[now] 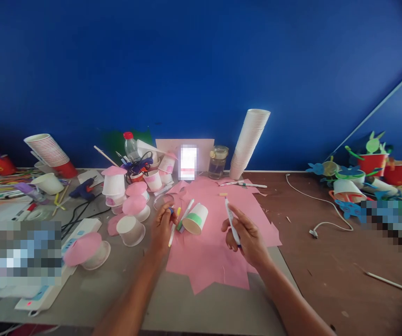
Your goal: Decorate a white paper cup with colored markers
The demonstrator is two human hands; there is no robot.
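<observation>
Gripping a white marker (230,216), the right hand (246,231) hangs over the pink paper (218,266), right of the cup (199,216), closed about the barrel with the tip pointing away from the person; the left hand (163,226), just left of the cup, pinches a small dark blue piece (172,211), perhaps a cap, though it is too small to be sure; the cup, banded in green, lies on its side on the paper between both hands; other markers (187,209) lie close by its left side; beyond it stand a jar (218,162) and, farther right, a leaning stack (250,144); pink-topped cups (136,205) sit left of it on the worktop (172,303).
</observation>
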